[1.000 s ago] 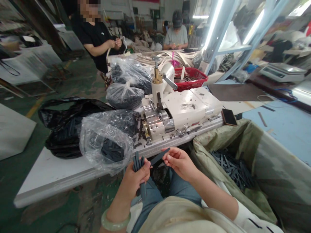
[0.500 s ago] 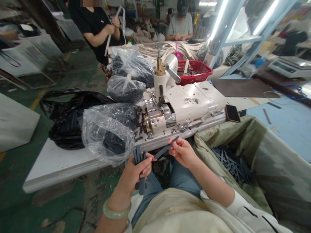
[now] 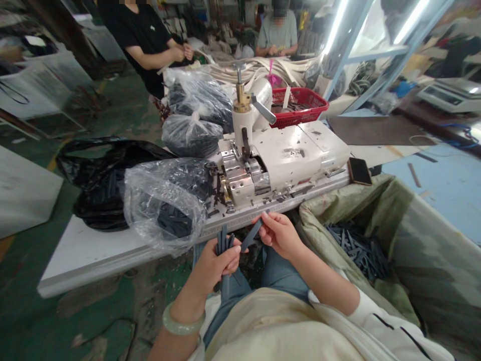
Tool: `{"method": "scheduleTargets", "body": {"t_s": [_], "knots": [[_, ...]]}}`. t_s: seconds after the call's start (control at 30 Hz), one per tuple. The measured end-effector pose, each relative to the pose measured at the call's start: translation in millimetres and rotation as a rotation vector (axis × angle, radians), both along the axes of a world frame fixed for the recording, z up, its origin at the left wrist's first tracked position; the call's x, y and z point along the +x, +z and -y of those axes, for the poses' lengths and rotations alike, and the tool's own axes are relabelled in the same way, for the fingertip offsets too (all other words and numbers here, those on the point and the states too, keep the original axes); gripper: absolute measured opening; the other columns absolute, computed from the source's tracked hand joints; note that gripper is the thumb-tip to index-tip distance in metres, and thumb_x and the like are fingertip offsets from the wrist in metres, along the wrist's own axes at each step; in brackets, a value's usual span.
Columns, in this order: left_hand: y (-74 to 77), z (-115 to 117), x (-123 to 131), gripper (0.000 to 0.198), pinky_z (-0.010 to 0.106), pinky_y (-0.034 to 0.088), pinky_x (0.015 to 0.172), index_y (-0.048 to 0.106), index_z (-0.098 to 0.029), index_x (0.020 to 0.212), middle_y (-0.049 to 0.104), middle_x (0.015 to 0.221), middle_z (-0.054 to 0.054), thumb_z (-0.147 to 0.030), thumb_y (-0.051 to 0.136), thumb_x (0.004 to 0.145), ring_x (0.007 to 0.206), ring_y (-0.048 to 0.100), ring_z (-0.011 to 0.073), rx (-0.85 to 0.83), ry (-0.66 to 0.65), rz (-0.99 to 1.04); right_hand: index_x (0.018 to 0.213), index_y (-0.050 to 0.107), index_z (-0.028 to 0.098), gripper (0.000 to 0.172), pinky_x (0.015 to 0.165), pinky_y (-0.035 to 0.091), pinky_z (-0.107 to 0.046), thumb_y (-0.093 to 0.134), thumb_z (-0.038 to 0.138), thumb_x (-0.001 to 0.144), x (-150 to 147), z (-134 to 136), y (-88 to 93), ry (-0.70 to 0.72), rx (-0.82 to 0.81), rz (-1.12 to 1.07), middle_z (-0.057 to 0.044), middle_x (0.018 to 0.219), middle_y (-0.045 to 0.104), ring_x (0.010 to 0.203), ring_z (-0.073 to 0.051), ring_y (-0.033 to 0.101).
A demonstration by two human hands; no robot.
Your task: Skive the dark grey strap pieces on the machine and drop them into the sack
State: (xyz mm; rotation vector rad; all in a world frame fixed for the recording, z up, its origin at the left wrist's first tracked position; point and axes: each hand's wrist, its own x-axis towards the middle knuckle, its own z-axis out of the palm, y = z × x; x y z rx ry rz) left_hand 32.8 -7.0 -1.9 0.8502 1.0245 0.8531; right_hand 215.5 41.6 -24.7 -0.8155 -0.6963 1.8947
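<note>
Your left hand [image 3: 210, 273] is hiding the middles of the dark strips [image 3: 224, 239] you are gripping, and the clear plastic bag [image 3: 165, 198] is blurring the dark pieces [image 3: 175, 223] inside it. The top edge is cutting off the head of the co-worker in black [image 3: 143, 37], and the right edge is cropping the woven sack [image 3: 421, 260].

Counts: 2 bare hands, left hand [image 3: 215, 271] and right hand [image 3: 278, 235]. 1 flat dark-grey strip [image 3: 250, 234] in the right; 1 bundle of dark-grey strips [image 3: 224, 239] in the left (exact number hidden by fingers). 3 clear polythene bags [image 3: 199, 95] [image 3: 191, 135] [image 3: 161, 200], 1 black plastic bag [image 3: 108, 185], 1 red plastic basket [image 3: 300, 115], 1 white metal machine [image 3: 285, 155], 1 black smartphone [image 3: 359, 171], 1 white digital scale [image 3: 451, 95], 1 green woven sack [image 3: 409, 240]. 2 co-workers: black T-shirt [image 3: 145, 40], grey T-shirt [image 3: 277, 32].
</note>
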Motion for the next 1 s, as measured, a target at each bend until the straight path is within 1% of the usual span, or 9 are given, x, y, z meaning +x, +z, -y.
{"method": "scheduleTargets", "body": {"t_s": [0.2, 0.43, 0.5, 0.57, 0.63, 0.67, 0.73, 0.83, 1.0], "knots": [[-4.2, -2.2, 0.9, 0.025, 0.019, 0.021, 0.04, 0.056, -0.014, 0.076, 0.038, 0.043, -0.009, -0.036, 0.069, 0.076, 0.036, 0.029, 0.0037, -0.017, -0.006, 0.009, 0.096, 0.069, 0.013, 0.025, 0.042, 0.029, -0.018, 0.069, 0.034, 0.082, 3.6, 0.8, -3.3, 0.065, 0.032, -0.17, 0.003, 0.058, 0.055, 0.043, -0.004, 0.04], [-7.3, -4.3, -0.2, 0.026, 0.018, 0.02, 0.04, 0.058, -0.013, 0.076, 0.035, 0.043, -0.01, -0.037, 0.07, 0.075, 0.036, 0.028, 0.0032, -0.037, -0.021, 0.003, 0.093, 0.069, 0.014, 0.023, 0.044, 0.027, -0.018, 0.072, 0.032, 0.08, -1.6, 3.1, -6.3, 0.075, 0.094, -0.131, 0.004, 0.057, 0.051, 0.045, -0.005, 0.039], [-5.3, -4.4, 0.0, 0.025, 0.018, 0.02, 0.04, 0.057, -0.014, 0.076, 0.036, 0.044, -0.01, -0.036, 0.07, 0.076, 0.037, 0.028, 0.0032, -0.04, -0.012, -0.01, 0.088, 0.069, 0.013, 0.023, 0.045, 0.031, -0.017, 0.071, 0.035, 0.081, -5.9, 3.3, -5.9, 0.083, 0.096, -0.082, 0.004, 0.056, 0.052, 0.046, -0.005, 0.042], [-3.9, -5.2, -0.3, 0.026, 0.019, 0.019, 0.04, 0.057, -0.014, 0.075, 0.037, 0.043, -0.01, -0.036, 0.071, 0.076, 0.037, 0.027, 0.0032, -0.039, -0.017, -0.022, 0.082, 0.068, 0.013, 0.027, 0.052, 0.041, -0.019, 0.069, 0.04, 0.082, -10.9, -1.3, -2.7, 0.079, 0.099, -0.049, 0.002, 0.062, 0.057, 0.052, -0.006, 0.049], [-3.4, -6.8, -1.6, 0.027, 0.019, 0.018, 0.04, 0.059, -0.013, 0.074, 0.037, 0.042, -0.009, -0.037, 0.07, 0.077, 0.036, 0.027, 0.0032, -0.032, -0.026, -0.046, 0.081, 0.065, 0.014, 0.029, 0.059, 0.048, -0.022, 0.067, 0.044, 0.082, -15.6, -13.7, 3.4, 0.082, 0.08, -0.03, 0.0, 0.068, 0.061, 0.057, -0.008, 0.055], [-3.3, -7.7, -2.8, 0.028, 0.019, 0.018, 0.041, 0.06, -0.012, 0.074, 0.036, 0.041, -0.009, -0.038, 0.07, 0.077, 0.036, 0.028, 0.0033, -0.027, -0.023, -0.057, 0.082, 0.063, 0.015, 0.03, 0.058, 0.049, -0.023, 0.067, 0.045, 0.081, -17.8, -23.0, 7.2, 0.082, 0.065, -0.013, 0.001, 0.066, 0.061, 0.054, -0.008, 0.054], [-3.1, -8.9, -5.9, 0.03, 0.02, 0.018, 0.041, 0.062, -0.012, 0.073, 0.035, 0.041, -0.009, -0.04, 0.07, 0.077, 0.036, 0.028, 0.0034, -0.018, 0.0, -0.067, 0.079, 0.06, 0.016, 0.031, 0.045, 0.043, -0.019, 0.068, 0.046, 0.078, -21.4, -45.9, 15.0, 0.057, 0.037, 0.048, 0.006, 0.053, 0.052, 0.042, -0.006, 0.044], [-2.5, -9.0, -12.1, 0.032, 0.02, 0.018, 0.041, 0.061, -0.013, 0.072, 0.036, 0.041, -0.009, -0.043, 0.072, 0.075, 0.036, 0.029, 0.0033, -0.012, 0.042, -0.063, 0.069, 0.055, 0.016, 0.032, 0.033, 0.024, -0.015, 0.07, 0.043, 0.074, -25.5, -79.8, 23.3, -0.03, 0.014, 0.155, 0.011, 0.04, 0.035, 0.033, -0.003, 0.025], [-4.5, -6.9, -22.2, 0.033, 0.019, 0.017, 0.04, 0.061, -0.014, 0.072, 0.035, 0.042, -0.009, -0.045, 0.073, 0.074, 0.035, 0.029, 0.0032, -0.037, 0.094, -0.072, 0.062, 0.051, 0.017, 0.029, 0.032, 0.017, -0.016, 0.069, 0.038, 0.072, -29.8, -102.9, 23.8, -0.092, -0.048, 0.189, 0.012, 0.037, 0.032, 0.031, -0.003, 0.022]]}}
